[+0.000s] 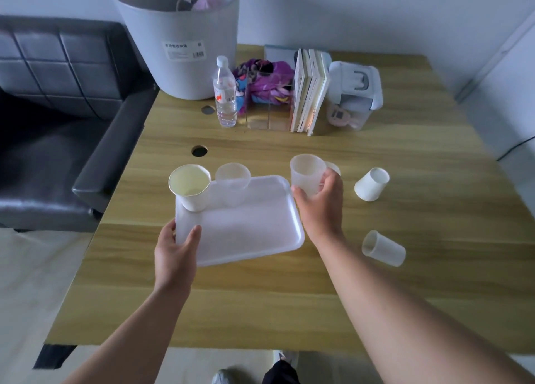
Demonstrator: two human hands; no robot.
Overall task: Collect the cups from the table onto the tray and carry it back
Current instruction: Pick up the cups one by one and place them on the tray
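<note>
— Since these cups look light and thin-walled, how should they be held?

— Gently, round the side wall, I'd judge; a squeeze could buckle them. The right hand [320,204] is closed round a translucent plastic cup [307,175] just off the white tray's [246,233] right edge.

— And the tray?

— The left hand [176,253] pinches its near-left corner. It looks stiff but light, so it may tip.

— What's aboard?

— A paper cup [189,186] at the far-left corner, seemingly empty, and a clear cup [233,180] beside it.

— Left on the table [434,282]?

— An upturned paper cup [371,184] and a toppled plastic cup [383,248] towards the right edge.
</note>
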